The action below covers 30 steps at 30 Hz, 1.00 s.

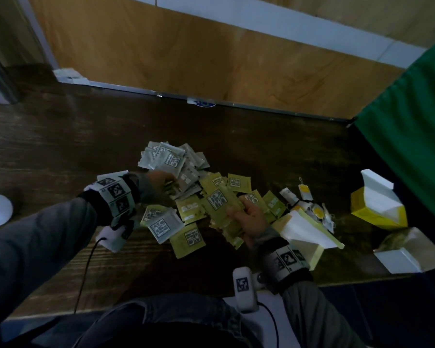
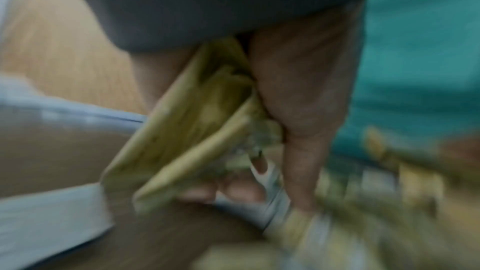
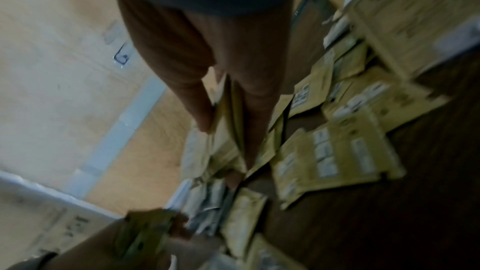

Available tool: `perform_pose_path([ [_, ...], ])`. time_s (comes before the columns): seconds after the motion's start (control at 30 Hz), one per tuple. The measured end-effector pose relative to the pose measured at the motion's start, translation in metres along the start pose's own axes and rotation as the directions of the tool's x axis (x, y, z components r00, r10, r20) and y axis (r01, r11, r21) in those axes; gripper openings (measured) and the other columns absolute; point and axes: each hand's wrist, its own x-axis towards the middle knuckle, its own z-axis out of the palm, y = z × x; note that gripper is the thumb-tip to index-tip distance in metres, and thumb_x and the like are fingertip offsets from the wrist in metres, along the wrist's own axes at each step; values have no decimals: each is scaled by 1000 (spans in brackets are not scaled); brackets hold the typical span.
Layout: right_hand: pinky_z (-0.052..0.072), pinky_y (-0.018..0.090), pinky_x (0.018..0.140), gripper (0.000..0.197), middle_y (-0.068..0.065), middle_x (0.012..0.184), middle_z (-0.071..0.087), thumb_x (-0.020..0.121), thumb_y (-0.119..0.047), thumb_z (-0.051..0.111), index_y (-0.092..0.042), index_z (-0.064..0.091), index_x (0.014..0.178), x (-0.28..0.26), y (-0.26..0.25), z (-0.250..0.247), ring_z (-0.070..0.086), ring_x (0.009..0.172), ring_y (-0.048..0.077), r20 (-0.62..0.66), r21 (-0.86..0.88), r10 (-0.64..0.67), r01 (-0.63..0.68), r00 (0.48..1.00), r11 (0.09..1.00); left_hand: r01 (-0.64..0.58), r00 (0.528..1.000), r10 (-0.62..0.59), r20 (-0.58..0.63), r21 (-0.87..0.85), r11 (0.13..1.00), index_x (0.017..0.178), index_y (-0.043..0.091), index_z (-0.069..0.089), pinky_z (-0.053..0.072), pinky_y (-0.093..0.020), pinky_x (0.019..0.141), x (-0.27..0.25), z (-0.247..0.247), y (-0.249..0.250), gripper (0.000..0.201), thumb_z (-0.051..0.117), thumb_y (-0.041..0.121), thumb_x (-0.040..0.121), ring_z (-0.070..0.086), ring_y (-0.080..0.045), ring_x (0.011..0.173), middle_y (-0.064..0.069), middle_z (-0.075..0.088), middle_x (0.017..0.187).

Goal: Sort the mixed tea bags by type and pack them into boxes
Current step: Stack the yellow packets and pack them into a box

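At frame centre, our right hand [image 1: 249,219] grips a stack of yellow sachets [image 1: 220,204], keeping one type together. Our left hand [image 1: 158,183] pinches more yellow sachets beside the grey sachets [image 1: 171,159]; open boxes [image 1: 378,204] wait at right.

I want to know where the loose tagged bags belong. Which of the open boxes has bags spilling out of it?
The pale box lying on its side beside the right hand: tagged bags spill from its mouth. The yellow box stands apart, farther right.
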Motion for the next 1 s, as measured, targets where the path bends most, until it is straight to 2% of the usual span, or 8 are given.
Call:
perform_pose_path([
  [0.1,53,54,84,18,13,108,65,82,-17,68,-21,62,99,5,13,-10,64,97,33,-38,-330,-36,21,999,944,40,998,-50,32,254,966,133,14,45,40,-37,105,2,18,-20,56,65,27,83,47,-29,125,-7,46,138],
  [0.23,43,27,77,33,8,109,60,86,-15,64,-8,56,118,2,16,-4,55,97,18,106,-633,-134,171,985,755,27,999,-40,30,350,936,136,36,39,39,-34,102,-9,28,-27,63,68,31,80,41,-19,129,6,37,142],
  [0.3,40,25,75,35,11,110,59,84,-18,62,-5,57,115,0,10,8,56,97,20,206,-648,-152,251,967,719,29,998,-49,47,356,934,139,39,32,39,-33,100,-9,28,-32,64,64,34,83,42,-18,129,6,38,142],
  [0.5,46,36,93,41,8,128,54,89,-16,57,-14,49,129,16,-16,53,52,115,26,413,-802,98,311,906,509,116,984,-159,83,377,919,136,25,39,43,-34,98,-3,23,-35,59,63,38,83,51,-23,120,-3,51,133],
  [0.67,45,40,94,54,6,147,35,93,-25,53,-20,31,143,25,-20,66,45,125,32,388,-921,408,357,826,154,252,965,-264,-4,304,919,133,15,44,41,-30,99,0,-11,-43,46,56,24,90,51,-23,121,-7,51,134],
  [0.8,47,42,95,51,7,147,36,92,-18,52,-20,36,141,21,-29,51,46,123,31,349,-934,467,343,813,102,270,957,-255,-137,105,957,127,16,48,47,-36,93,-1,-31,-37,38,54,17,90,57,-27,110,-10,56,126],
  [0.9,46,40,93,49,8,141,43,92,-17,52,-18,39,139,16,-39,33,48,121,30,279,-948,469,318,838,-4,163,983,-156,-98,66,984,126,16,47,46,-33,94,-1,-21,-18,38,56,18,89,56,-25,110,-8,55,124],
  [1.0,47,38,94,45,8,132,48,90,-14,54,-15,44,134,9,-41,14,50,119,30,259,-960,358,197,897,201,50,995,-52,-86,-21,998,129,14,46,43,-32,98,0,1,7,43,59,19,89,52,-25,116,-8,52,127],
])
